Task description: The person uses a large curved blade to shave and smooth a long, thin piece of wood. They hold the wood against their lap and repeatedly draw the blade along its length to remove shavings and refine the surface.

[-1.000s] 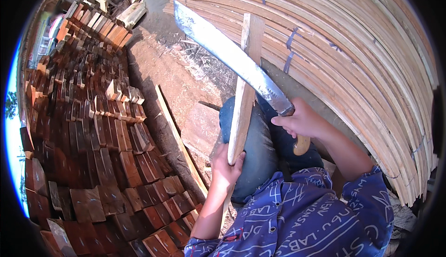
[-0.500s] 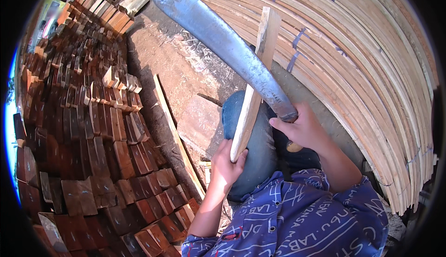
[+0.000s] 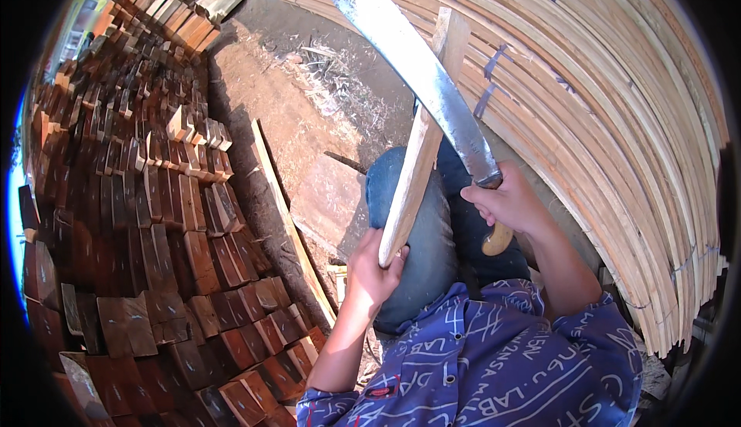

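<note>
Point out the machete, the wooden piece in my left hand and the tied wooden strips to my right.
Machete (image 3: 424, 76), head view: middle of the blade.
Wooden piece (image 3: 422, 148), head view: near the middle of its length.
Tied wooden strips (image 3: 602, 130), head view: midway along the stack.

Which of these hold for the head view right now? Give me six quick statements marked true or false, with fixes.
1. The right hand grips the machete by its handle. True.
2. The left hand holds the wood piece at its far end. False: it holds the end nearest the body.
3. In this view, the machete crosses in front of the wood piece. True.
4. The brown wood blocks are stacked on the right of the picture. False: they are on the left.
5. The long pale strips have dark ties around them. True.
6. The shirt is plain white. False: it is blue with pale lettering.
</note>
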Demonstrator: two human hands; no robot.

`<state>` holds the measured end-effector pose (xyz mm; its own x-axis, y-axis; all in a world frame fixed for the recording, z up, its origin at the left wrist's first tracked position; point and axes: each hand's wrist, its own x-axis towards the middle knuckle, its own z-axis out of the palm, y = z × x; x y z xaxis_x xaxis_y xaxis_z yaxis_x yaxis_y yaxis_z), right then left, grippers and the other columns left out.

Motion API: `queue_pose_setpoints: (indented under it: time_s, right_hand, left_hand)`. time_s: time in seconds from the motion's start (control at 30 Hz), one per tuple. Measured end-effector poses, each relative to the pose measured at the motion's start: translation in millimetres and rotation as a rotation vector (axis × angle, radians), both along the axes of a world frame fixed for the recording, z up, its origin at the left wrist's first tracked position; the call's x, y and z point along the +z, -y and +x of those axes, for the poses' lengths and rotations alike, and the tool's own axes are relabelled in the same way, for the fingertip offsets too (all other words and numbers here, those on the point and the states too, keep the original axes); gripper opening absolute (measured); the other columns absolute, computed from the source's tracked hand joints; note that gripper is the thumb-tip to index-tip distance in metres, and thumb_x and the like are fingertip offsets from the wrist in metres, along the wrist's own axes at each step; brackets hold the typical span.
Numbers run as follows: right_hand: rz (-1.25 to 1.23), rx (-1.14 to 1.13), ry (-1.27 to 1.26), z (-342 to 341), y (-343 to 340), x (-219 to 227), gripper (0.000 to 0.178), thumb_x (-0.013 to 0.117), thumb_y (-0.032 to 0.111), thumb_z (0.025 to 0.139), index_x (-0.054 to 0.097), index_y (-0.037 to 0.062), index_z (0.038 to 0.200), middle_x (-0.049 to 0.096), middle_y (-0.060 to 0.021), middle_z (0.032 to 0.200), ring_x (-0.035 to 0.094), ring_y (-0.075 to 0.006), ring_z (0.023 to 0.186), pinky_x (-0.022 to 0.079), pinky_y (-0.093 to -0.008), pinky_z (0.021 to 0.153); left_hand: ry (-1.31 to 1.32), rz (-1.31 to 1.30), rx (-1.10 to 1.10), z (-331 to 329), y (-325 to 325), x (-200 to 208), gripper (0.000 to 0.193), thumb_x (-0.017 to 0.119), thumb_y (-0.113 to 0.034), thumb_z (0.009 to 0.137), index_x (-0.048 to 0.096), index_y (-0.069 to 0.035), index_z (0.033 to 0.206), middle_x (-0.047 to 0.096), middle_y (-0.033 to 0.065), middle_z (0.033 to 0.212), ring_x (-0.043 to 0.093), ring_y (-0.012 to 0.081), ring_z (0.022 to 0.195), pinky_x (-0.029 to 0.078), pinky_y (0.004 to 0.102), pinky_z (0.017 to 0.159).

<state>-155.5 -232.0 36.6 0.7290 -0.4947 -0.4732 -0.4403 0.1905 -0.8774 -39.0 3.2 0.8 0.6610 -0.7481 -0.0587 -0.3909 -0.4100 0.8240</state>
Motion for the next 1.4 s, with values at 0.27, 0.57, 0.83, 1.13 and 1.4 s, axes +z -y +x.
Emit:
queue_pose_setpoints:
  time_s: [0.27, 0.57, 0.83, 1.13, 1.4]
  right_hand:
    - [-0.206, 0.153, -0.095, -4.9, 19.4, 1.7, 0.021, 0.072, 0.013, 0.085, 0.057, 0.0017, 0.077, 0.055, -0.002, 0.055, 0.055, -0.0103, 0.046, 0.042, -0.0279, 0.042]
    - [-0.138, 0.173, -0.171, -8.9, 18.7, -1.9, 0.016, 0.071, 0.008, 0.086, 0.059, 0.0018, 0.078, 0.054, -0.0017, 0.055, 0.055, -0.0097, 0.046, 0.042, -0.0262, 0.042]
    - [-0.105, 0.139, -0.102, -0.2, 28.6, -9.9, 0.02, 0.072, 0.012, 0.086, 0.059, 0.0014, 0.076, 0.055, -0.0015, 0.055, 0.053, -0.0099, 0.045, 0.042, -0.0273, 0.044]
    - [-0.111, 0.171, -0.059, 1.0, 25.0, -4.7, 0.016, 0.072, 0.009, 0.085, 0.061, -0.0016, 0.082, 0.055, -0.0018, 0.056, 0.054, -0.0103, 0.046, 0.042, -0.027, 0.043]
    - [-0.042, 0.191, -0.101, 4.1, 34.3, 7.1, 0.021, 0.073, 0.007, 0.085, 0.056, 0.0033, 0.072, 0.054, -0.0016, 0.054, 0.053, -0.0097, 0.045, 0.041, -0.027, 0.042]
  left_hand:
    - [-0.026, 0.026, -0.022, 3.8, -1.2, -2.3, 0.034, 0.072, -0.004, 0.08, 0.063, 0.004, 0.112, 0.063, 0.0216, 0.097, 0.065, 0.038, 0.092, 0.05, 0.0391, 0.082]
    - [0.032, -0.052, -0.047, 8.5, -0.4, -8.2, 0.03, 0.075, -0.009, 0.079, 0.065, 0.0, 0.106, 0.059, 0.0188, 0.089, 0.062, 0.0397, 0.083, 0.05, 0.0421, 0.073]
    - [-0.023, -0.016, -0.057, 10.7, -0.8, -6.3, 0.03, 0.074, -0.011, 0.081, 0.065, -0.001, 0.108, 0.059, 0.0186, 0.089, 0.062, 0.0397, 0.083, 0.049, 0.042, 0.073]
    - [-0.055, -0.021, -0.057, 10.4, -5.3, -6.6, 0.033, 0.075, -0.012, 0.079, 0.065, -0.001, 0.109, 0.06, 0.0195, 0.091, 0.063, 0.0413, 0.084, 0.05, 0.042, 0.073]
    - [-0.072, 0.01, -0.043, 10.4, -6.6, -2.6, 0.033, 0.074, -0.014, 0.08, 0.065, 0.0, 0.108, 0.06, 0.0197, 0.09, 0.063, 0.0417, 0.081, 0.05, 0.0436, 0.071]
